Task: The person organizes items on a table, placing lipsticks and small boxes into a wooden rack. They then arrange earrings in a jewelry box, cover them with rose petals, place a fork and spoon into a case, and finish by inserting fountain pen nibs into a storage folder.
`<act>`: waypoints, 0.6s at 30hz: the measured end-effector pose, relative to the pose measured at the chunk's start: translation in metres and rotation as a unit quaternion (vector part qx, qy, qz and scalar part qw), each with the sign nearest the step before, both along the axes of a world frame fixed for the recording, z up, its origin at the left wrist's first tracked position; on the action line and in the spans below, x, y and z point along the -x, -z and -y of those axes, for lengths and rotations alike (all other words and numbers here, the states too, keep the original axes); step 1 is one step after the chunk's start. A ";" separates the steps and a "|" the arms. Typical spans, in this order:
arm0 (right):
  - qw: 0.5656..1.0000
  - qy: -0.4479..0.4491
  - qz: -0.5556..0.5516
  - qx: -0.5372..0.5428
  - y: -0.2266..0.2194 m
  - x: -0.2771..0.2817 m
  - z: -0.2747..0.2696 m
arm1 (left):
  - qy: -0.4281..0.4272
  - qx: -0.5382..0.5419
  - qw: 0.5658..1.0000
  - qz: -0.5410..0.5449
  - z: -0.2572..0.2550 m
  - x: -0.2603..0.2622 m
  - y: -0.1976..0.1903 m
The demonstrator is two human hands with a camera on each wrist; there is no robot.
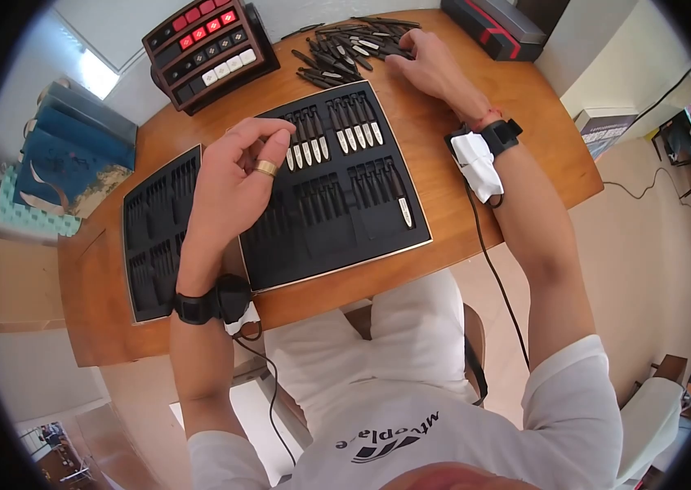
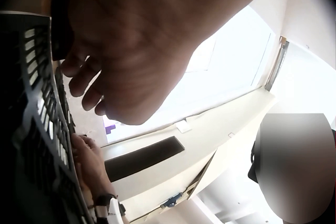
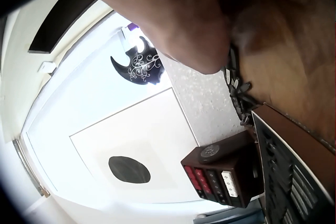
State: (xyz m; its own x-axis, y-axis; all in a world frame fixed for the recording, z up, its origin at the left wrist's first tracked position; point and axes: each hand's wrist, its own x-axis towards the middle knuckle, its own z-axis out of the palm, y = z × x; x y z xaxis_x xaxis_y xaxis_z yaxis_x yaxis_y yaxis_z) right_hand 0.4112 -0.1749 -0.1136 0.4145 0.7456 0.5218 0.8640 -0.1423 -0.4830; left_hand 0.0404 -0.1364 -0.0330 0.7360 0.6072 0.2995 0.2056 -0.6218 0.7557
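A large black compartment tray (image 1: 329, 245) lies on the wooden table, with slim dark pieces in rows. Several of these slim pieces (image 1: 354, 135) show a pale, tapered end. Over the tray's upper left part is my left hand (image 1: 235, 175), fingers bent, thumb tip close to the index finger; no thing shows between them. My right hand (image 1: 435, 69) reaches to the right edge of a loose pile of similar dark pieces (image 1: 337, 53), with a gap between thumb and index finger. In the right wrist view its fingertips are hidden.
A second black tray (image 1: 149, 261) lies to the left. Behind stands a brown rack (image 1: 207, 49) with red, black and white blocks. A dark box with a red band (image 1: 492, 33) is at the back right, and a blue box (image 1: 76, 155) at the left. Cables run from both wrists.
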 end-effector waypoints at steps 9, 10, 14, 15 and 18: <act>0.995 0.032 0.067 0.070 0.001 0.009 0.004 | -0.006 -0.057 0.998 0.017 0.004 0.006 0.004; 0.995 0.030 0.068 0.072 0.000 0.009 0.004 | 0.005 -0.064 0.998 0.005 0.005 0.006 0.005; 0.997 0.020 0.067 0.037 0.000 0.005 0.003 | 0.007 -0.057 0.998 0.002 0.005 0.006 0.008; 0.997 0.012 0.067 0.024 0.000 0.003 0.002 | 0.004 -0.056 0.998 0.001 0.004 0.006 0.008; 0.999 0.006 -0.029 -0.045 -0.013 0.012 0.005 | -0.005 -0.056 0.998 -0.003 0.005 0.006 0.007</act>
